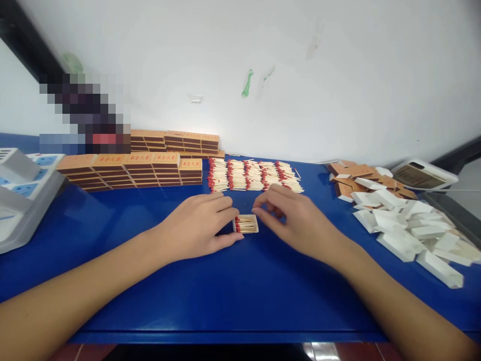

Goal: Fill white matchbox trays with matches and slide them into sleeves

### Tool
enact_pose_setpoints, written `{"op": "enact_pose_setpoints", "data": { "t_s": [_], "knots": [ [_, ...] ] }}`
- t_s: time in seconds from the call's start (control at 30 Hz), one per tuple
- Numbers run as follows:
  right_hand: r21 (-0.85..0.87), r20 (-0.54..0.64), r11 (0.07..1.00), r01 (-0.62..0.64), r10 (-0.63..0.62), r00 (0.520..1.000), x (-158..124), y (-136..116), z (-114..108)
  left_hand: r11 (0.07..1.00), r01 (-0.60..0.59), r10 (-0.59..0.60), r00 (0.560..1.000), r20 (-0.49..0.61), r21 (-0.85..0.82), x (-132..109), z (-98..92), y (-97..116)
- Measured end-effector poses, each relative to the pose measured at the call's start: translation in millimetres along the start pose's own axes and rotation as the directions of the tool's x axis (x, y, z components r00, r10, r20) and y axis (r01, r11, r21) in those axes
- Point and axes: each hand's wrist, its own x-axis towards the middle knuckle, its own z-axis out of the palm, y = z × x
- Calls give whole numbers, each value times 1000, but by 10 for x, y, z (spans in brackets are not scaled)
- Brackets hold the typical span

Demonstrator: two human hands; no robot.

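Note:
A small white matchbox tray (257,229) filled with red-tipped matches (246,224) lies on the blue table in front of me. My left hand (201,223) grips its left end, thumb on the near side and index finger on the far side. By the tray's far right corner is my right hand (293,215), thumb and index fingertips drawn together, the other fingers curled. Whether anything is pinched there is hidden. Just beyond the hands, loose matches (236,175) lie in several side-by-side piles.
Closed matchboxes (139,173) are stacked in rows at the back left. White empty trays (402,225) and orange-brown box sleeves (353,175) are heaped at right. A white plastic holder (41,210) stands far left. A white wall (300,100) rises behind the table (225,301).

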Motion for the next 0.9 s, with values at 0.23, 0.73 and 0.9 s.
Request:
{"op": "enact_pose_setpoints", "data": {
  "t_s": [0.23, 0.73, 0.9],
  "knots": [
    [-161, -68, 979, -125, 116, 991, -19, 647, -178, 1000, 12, -12, 1000, 11, 0, 2, -1, 1],
    [-111, 42, 985, -133, 138, 990, 1, 816, -96, 1000, -2, 2, 1000, -5, 12, -9, 4, 0],
    [-147, 65, 976, -162, 173, 983, -6, 832, -93, 1000, -2, 2, 1000, -5, 10, -10, 7, -7]
  ]
}}
